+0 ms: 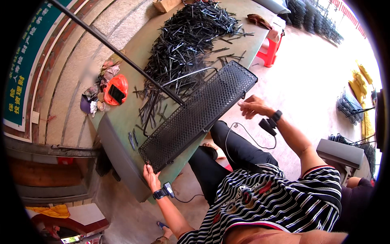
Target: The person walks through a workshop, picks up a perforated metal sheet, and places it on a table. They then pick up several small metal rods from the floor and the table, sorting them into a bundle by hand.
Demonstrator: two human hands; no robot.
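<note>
A long black perforated metal rack (199, 112) with a rim and bent-wire legs lies tilted across the near edge of the table. My left hand (151, 177) grips its near left corner, with the thumb on the rim. My right hand (256, 107) is just off the rack's right end, its fingers loosely bent and apart, and I see nothing held in it. Behind the rack, a big heap of short black metal strips (183, 44) covers the table. A long dark rod (118, 51) slants down from the upper left to the rack's middle.
On the green table (178, 166), a phone (116, 94) lies on an orange-red plastic bag (109, 97) beside rags. A red stool (268, 53) stands at the far right edge. Black wire racks (349, 106) and yellow sacking (361, 83) are on the floor at right.
</note>
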